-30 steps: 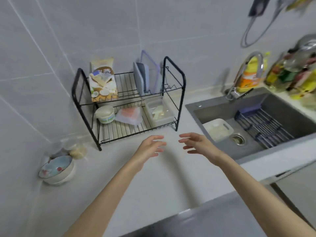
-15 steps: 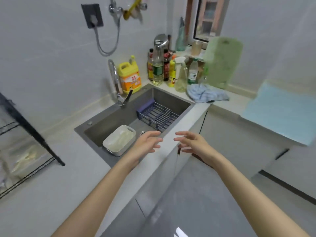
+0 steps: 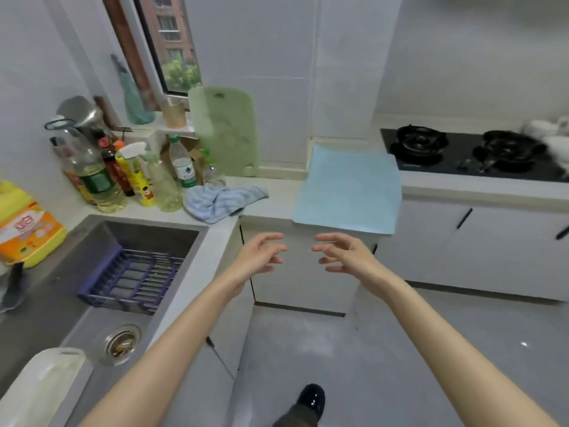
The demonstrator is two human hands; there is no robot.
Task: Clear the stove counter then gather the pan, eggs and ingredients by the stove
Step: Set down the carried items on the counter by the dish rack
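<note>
The left hand and right hand hung in the air in front of the white cabinet doors. They faced each other with fingers loosely spread and slightly bent, holding nothing and touching nothing.

Beyond them, the pale smooth counter ran right to the glossy black glass gas stove, which was set flush into it. The two round burners carried dark metal grates. White objects at the stove's far right edge were too blurred to identify.

A flat rectangular light-blue mat lay just left of the stove, its front edge overhanging the counter. A translucent green plastic cutting board with rounded corners leaned upright against the tiled wall. A crumpled blue striped cloth lay at its foot, beside a cluster of clear and coloured plastic bottles.

On the left, the matte grey rectangular sink held a purple slatted rack and a white rounded plastic container. A yellow detergent jug with an orange label stood on the sink's rim.
</note>
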